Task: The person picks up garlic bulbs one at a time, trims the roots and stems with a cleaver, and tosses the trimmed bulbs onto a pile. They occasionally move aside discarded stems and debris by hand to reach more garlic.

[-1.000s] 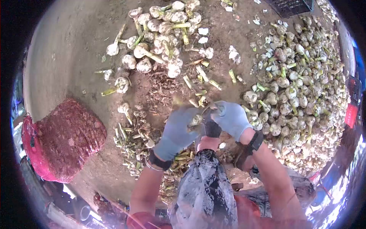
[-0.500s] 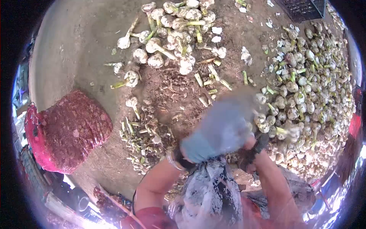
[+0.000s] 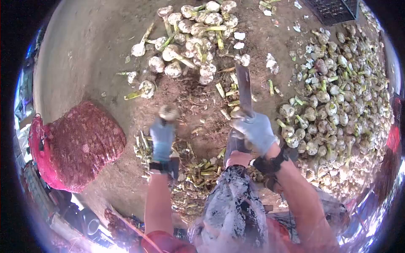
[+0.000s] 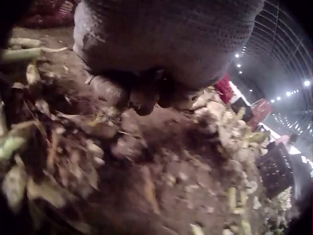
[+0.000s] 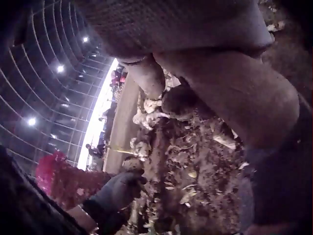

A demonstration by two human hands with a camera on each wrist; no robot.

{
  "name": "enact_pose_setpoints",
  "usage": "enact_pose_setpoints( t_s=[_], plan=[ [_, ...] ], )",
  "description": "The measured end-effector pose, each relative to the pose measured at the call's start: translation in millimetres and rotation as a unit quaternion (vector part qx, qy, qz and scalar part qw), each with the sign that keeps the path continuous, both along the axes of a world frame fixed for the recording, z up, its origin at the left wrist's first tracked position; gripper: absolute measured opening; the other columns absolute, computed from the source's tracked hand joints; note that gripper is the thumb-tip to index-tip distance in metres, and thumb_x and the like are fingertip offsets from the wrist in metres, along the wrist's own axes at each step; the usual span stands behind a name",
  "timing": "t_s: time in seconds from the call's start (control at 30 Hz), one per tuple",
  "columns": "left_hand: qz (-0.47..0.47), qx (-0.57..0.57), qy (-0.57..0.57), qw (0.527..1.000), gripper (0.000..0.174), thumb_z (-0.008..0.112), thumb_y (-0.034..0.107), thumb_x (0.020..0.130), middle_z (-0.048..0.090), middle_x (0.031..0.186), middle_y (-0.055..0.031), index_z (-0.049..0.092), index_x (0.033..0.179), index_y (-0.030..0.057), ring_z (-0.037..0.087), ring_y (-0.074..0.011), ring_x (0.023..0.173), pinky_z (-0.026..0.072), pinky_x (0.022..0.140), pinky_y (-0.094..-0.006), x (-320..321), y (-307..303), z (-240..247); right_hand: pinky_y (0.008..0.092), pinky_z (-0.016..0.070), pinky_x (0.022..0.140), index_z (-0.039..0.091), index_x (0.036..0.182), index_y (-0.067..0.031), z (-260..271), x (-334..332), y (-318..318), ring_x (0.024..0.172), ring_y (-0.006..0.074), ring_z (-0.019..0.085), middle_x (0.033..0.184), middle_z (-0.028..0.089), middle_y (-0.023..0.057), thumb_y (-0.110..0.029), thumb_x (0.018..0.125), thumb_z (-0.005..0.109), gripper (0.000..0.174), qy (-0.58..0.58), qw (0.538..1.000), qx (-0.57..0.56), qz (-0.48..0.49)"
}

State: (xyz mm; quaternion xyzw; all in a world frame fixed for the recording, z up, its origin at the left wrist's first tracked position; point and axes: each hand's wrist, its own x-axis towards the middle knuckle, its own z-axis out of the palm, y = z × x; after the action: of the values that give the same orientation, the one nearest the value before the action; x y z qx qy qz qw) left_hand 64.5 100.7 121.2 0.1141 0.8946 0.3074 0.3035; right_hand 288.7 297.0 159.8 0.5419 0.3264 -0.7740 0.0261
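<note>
Head view: left hand [image 3: 162, 137], gloved and somewhat blurred, grips a garlic bulb [image 3: 168, 112] at its far end. Bulb is left of centre, above the soil, between the net sack [image 3: 86, 145] and the right hand [image 3: 257, 133]. Right hand, also gloved, is clamped on a knife [image 3: 244, 88]; blade points far. Hands well apart. Just left of and nearer than the right hand: a dark shoe [image 3: 235, 143]. Cut stems [image 3: 231, 93] lie beside the blade, on its left. Far centre, a loose group of garlic with stems [image 3: 192, 44]; right, a broad heap of garlic [image 3: 337, 105]; far right, a black crate [image 3: 331, 10]. Stem trimmings [image 3: 204, 170] lie near, between the forearms.

Left wrist view: glove fills the upper middle; a dark rounded shape shows under the fingers, too dim to tell bulb from fingertip. Dry scraps on the soil, blurred; crate at right.

Right wrist view: right hand's fingers large at top; cannot make out the knife here. Left hand low at left, bulb at its fingertips, net sack further left.
</note>
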Motion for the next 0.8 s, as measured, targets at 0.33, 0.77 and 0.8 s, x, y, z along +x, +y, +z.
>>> enact_pose_setpoints(
  t_s=[0.33,0.77,0.8],
  plan=[
    [-0.115,0.154,-0.313,0.93,0.066,0.081,0.017,0.079,0.062,0.124,-0.0089,0.05,0.135,0.0012,0.059,-0.0139,0.109,0.0503,0.093,-0.03,67.5,64.8,60.4,0.0312,0.0538,0.073,0.067,0.116,-0.0048,29.2,-16.9,5.6,0.08,0.0203,0.068,0.09,0.071,0.008,-0.028,0.081,0.074,0.042,-0.008,0.947,0.242,0.21],
    [-0.185,0.27,-0.195,0.925,0.069,0.081,0.021,0.079,0.06,0.126,-0.0107,0.048,0.137,0.0047,0.061,-0.0241,0.111,0.0519,0.092,-0.0367,75.0,37.9,37.7,0.0421,0.0516,0.072,0.064,0.104,-0.0111,61.0,1.8,4.0,0.082,0.0319,0.066,0.087,0.065,0.0082,-0.022,0.075,0.071,0.033,0.003,0.689,0.54,0.484],
    [-0.206,0.266,-0.175,0.925,0.07,0.082,0.019,0.077,0.061,0.124,-0.0099,0.048,0.137,0.0034,0.061,-0.0223,0.11,0.0521,0.092,-0.035,74.9,35.8,28.9,0.0422,0.0516,0.072,0.064,0.105,-0.0112,57.9,4.2,5.5,0.082,0.0323,0.066,0.087,0.065,0.0085,-0.022,0.075,0.071,0.032,0.014,0.701,0.546,0.459]
  ],
)
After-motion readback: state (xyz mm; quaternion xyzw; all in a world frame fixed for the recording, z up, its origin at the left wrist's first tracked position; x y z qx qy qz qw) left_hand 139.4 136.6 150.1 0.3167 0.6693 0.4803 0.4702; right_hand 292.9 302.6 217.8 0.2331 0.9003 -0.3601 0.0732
